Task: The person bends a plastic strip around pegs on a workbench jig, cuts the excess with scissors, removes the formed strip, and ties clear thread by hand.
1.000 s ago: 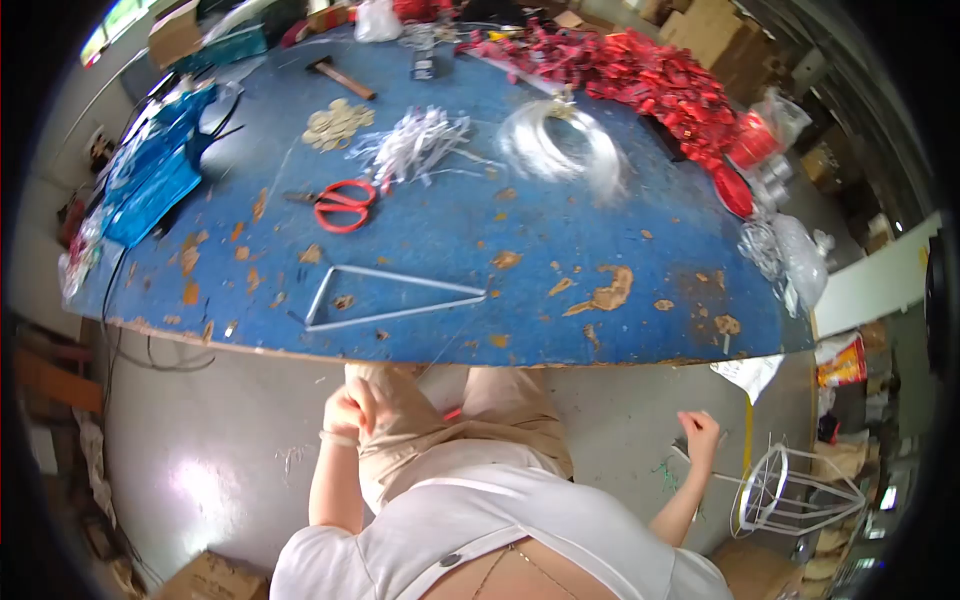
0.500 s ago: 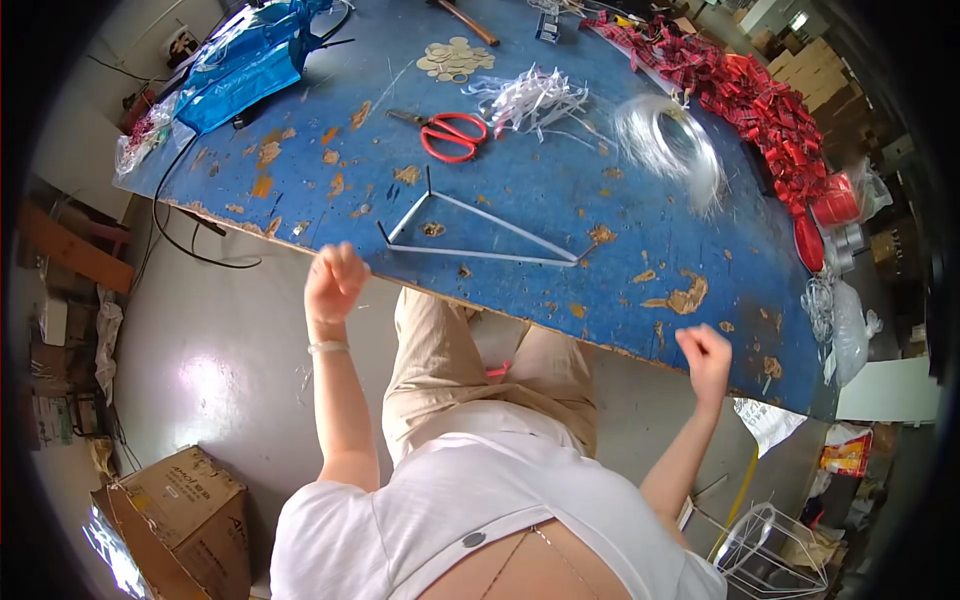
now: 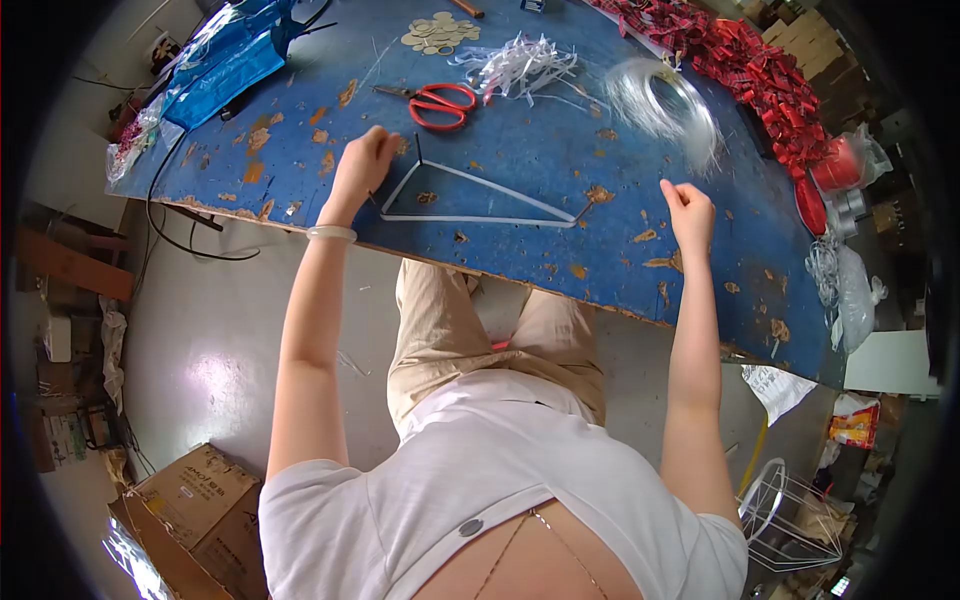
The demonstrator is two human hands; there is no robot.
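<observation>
A thin white triangular frame (image 3: 480,219) lies on the blue worktable, with dark upright pins at its left corners and a brownish end at its right corner. Beside its left corner, my left hand (image 3: 364,172) hovers with curled fingers. My right hand (image 3: 691,217) is raised to the right of the frame, fingers closed and thumb on top. Whatever either hand may hold is too small to make out. Beyond the frame are red-handled scissors (image 3: 441,107), a bunch of white ribbon strips (image 3: 522,68) and a coil of clear line (image 3: 655,105).
Pale round discs (image 3: 440,35) lie at the back of the worn worktable (image 3: 560,180). A blue bag (image 3: 228,68) is at the left, and a heap of red plaid ribbon (image 3: 745,70) runs along the right. A cardboard box (image 3: 195,500) stands on the floor.
Both hands have moved forward over the table, from its front edge to either side of the white frame. The view has shifted slightly. The frame stays lying on the table.
</observation>
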